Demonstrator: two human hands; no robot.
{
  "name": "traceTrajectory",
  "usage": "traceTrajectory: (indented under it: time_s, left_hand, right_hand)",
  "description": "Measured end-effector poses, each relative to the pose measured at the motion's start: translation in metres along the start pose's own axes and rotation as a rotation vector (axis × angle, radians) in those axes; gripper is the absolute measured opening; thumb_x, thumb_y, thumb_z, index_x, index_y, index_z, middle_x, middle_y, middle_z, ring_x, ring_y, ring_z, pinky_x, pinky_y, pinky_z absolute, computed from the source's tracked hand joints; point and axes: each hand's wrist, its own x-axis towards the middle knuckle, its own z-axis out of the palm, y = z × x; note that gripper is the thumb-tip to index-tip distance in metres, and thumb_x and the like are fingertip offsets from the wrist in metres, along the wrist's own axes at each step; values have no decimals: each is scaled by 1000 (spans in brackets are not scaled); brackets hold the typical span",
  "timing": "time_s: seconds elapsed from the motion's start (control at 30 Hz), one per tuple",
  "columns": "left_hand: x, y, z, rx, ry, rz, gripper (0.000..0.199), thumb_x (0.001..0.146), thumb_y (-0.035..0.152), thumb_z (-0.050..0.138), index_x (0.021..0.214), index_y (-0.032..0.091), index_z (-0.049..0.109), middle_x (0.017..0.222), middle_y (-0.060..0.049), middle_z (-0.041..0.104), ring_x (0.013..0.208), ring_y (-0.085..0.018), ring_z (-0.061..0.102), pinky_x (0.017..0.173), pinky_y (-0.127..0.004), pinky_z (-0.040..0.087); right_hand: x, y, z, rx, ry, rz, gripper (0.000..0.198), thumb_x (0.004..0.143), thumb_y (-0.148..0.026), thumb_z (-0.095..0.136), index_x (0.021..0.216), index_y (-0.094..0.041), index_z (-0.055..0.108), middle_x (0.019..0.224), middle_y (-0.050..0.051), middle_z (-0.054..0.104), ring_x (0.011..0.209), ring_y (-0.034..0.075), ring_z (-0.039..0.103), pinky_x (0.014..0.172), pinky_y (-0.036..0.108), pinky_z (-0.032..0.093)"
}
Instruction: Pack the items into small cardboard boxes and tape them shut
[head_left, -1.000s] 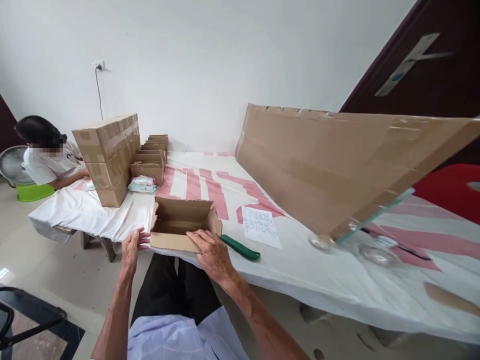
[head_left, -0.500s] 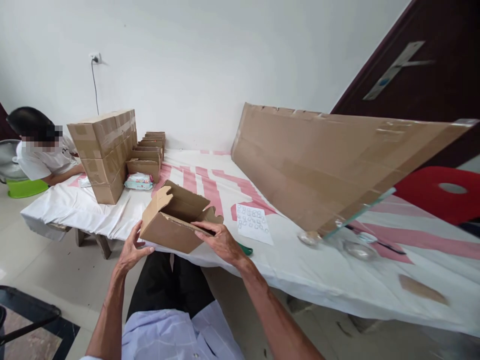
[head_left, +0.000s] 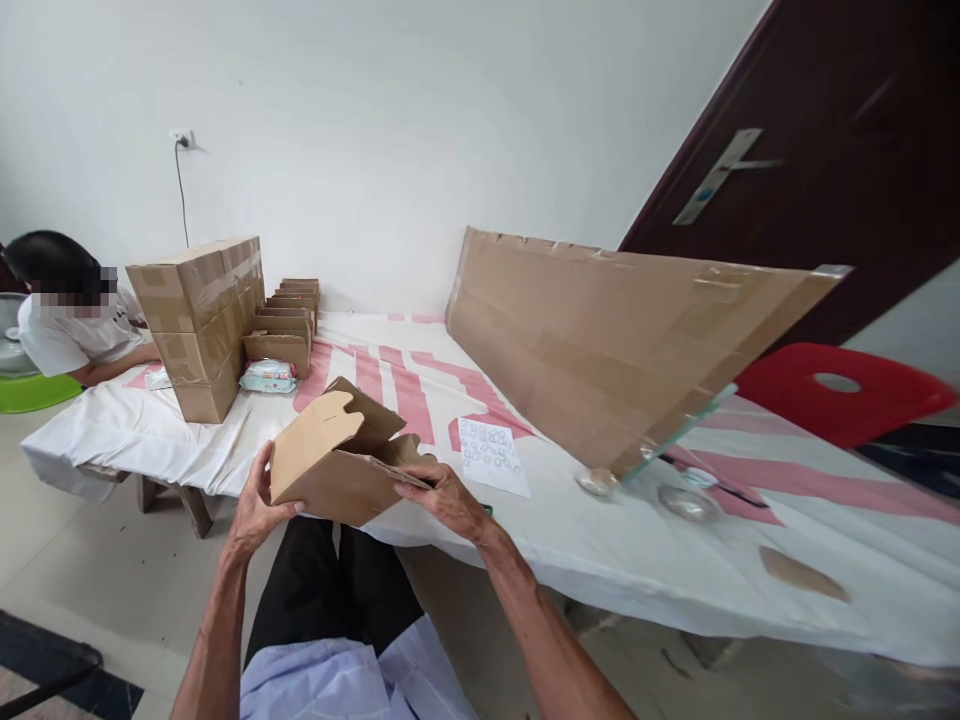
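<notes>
An open cardboard box [head_left: 341,485] is held above the table's near edge, tilted, with its top flaps partly raised. My left hand [head_left: 259,510] grips its left lower corner, thumb along the near side and fingers behind the left end. With my right hand [head_left: 444,497] I pinch a flap at the right end, thumb below and fingers on top. Just beyond my right hand lies a paper sheet [head_left: 491,457] with rows of drawn marks. A small green object [head_left: 488,510] is mostly hidden behind my right wrist.
Taped boxes [head_left: 202,330] are stacked at the left, beside a row of open boxes [head_left: 289,325] and a wipes packet [head_left: 268,376]. A person [head_left: 75,310] leans on the table's far left. A large cardboard panel [head_left: 615,340], tape rolls [head_left: 686,502] and a red chair [head_left: 840,395] are at right.
My view has swung slightly right and up. The box has turned and tilted in my hands, its left end flap now facing me more. Both hands keep their hold.
</notes>
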Motion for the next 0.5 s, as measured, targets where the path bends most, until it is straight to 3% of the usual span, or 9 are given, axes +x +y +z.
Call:
traceTrajectory:
  time_s: [0.13,0.3,0.5]
  left_hand:
    - [-4,-4,-5,72,-37,-3,137,63,47,100,171,23,21,154,-21,56,134,-42,62,105,-51,58]
    - [-1,-14,-10,163,17,69,110,68,46,96,163,24,44,154,-18,56,132,-38,64,100,-44,60]
    - [16,-42,-11,316,427,-27,73,76,50,85,139,19,64,142,-19,64,103,-30,76,80,-39,62]
  right_hand:
    - [-6,6,6,-30,61,-36,37,83,-46,74,104,-19,88,111,13,84,106,39,79,97,50,62]
    - [-9,13,21,-112,163,-170,29,88,-36,66,103,-22,87,107,11,85,100,33,80,92,45,63]
    - [40,-6,57,-538,326,-215,37,86,-16,63,117,-25,82,120,9,82,111,29,76,98,40,58]
